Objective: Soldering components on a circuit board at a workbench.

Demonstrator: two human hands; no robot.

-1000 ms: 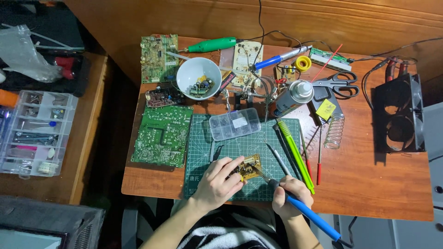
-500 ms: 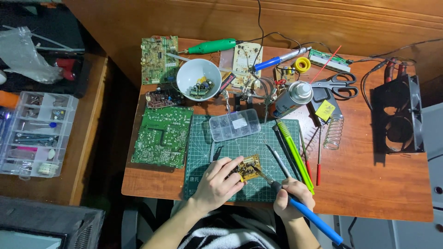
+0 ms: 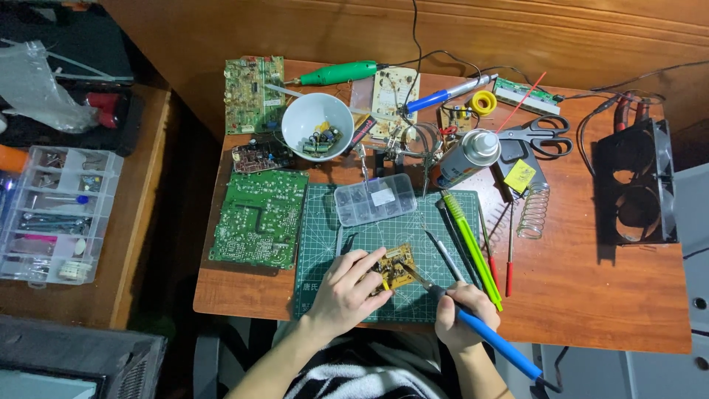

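Observation:
A small yellow-brown circuit board (image 3: 397, 267) lies on the green cutting mat (image 3: 325, 222) near the table's front edge. My left hand (image 3: 346, 290) rests on the board's left side, fingers pinching a thin yellow piece against it. My right hand (image 3: 461, 316) grips a blue-handled soldering iron (image 3: 493, 341); its metal tip touches the board's right part.
A clear compartment box (image 3: 374, 199) sits on the mat, a large green circuit board (image 3: 259, 217) to its left. Behind stand a white bowl (image 3: 317, 125) of parts, a spray can (image 3: 467, 157), scissors (image 3: 539, 135), screwdrivers (image 3: 471, 247), a black fan (image 3: 636, 185). A parts organiser (image 3: 55, 214) lies on the left side table.
The soldering iron's tip has shifted slightly on the small board and my right hand has edged along with it. My left hand stays on the board.

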